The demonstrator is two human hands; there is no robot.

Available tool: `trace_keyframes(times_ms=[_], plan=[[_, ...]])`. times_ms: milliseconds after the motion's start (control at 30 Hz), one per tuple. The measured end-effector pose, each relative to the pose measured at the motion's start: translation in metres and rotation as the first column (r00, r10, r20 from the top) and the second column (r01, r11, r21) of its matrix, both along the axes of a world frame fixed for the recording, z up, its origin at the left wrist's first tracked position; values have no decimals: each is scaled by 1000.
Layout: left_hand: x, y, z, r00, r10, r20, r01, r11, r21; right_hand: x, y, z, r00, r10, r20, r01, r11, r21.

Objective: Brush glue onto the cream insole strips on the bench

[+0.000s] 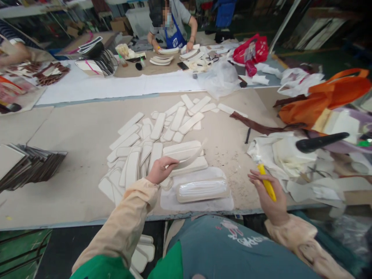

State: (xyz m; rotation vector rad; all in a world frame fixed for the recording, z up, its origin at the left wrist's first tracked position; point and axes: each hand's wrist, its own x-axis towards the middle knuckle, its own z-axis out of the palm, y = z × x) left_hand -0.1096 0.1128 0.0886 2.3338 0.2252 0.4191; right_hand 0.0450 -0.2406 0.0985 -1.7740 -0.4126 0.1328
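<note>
In the head view, hold the thin, curved cream strip (pixel 193 156), pinched by one end in the left hand (pixel 161 169) over flat off-white round-ended pieces (pixel 158 126), gently to avoid creasing; steady the yellow-handled tool (pixel 268 184), gripped in the right hand (pixel 274 199).

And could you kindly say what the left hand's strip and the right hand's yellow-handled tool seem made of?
Pale strip: perhaps thin paper or fabric, matt; it curves from the left hand. Yellow-handled tool: the handle looks like smooth plastic, being evenly bright; its tip is too blurred to tell.
</note>
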Motion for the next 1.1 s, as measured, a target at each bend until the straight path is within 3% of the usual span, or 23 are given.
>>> trace_keyframes(times_ms=[100, 200, 300, 433, 567, 633, 700, 867, 1100], plan=[[5, -26, 34, 995, -96, 35, 101, 977, -186, 7, 16, 3, 993, 102, -65, -97, 992, 77], [8, -46, 44, 987, -160, 16, 154, 913, -377, 11, 26, 3, 977, 147, -153, -129, 985, 117], [3, -59, 33, 993, -111, -39, 75, 854, -515, 10, 23, -3, 954, 155, -256, -135, 986, 95], [-16, -75, 5, 980, -10, -199, -119, 770, -627, -1, 6, -19, 969, -5, -248, 9, 1000, 13], [-39, -93, -22, 942, 30, -335, -301, 521, -799, -20, -5, -34, 977, -55, -204, 47, 998, -41], [-48, -101, -33, 927, 73, -367, -359, 448, -819, -26, -5, -40, 984, -22, -176, 8, 997, -82], [-53, -104, -43, 894, 159, -418, -441, 470, -764, -28, -3, -46, 990, 30, -135, -49, 989, -141], [-51, -101, -59, 760, 404, -508, -639, 607, -473, -24, 5, -57, 986, 165, -16, -160, 924, -347], [-44, -91, -65, 725, 429, -538, -623, 742, -247, -23, 13, -65, 977, 201, 76, -152, 896, -418]])
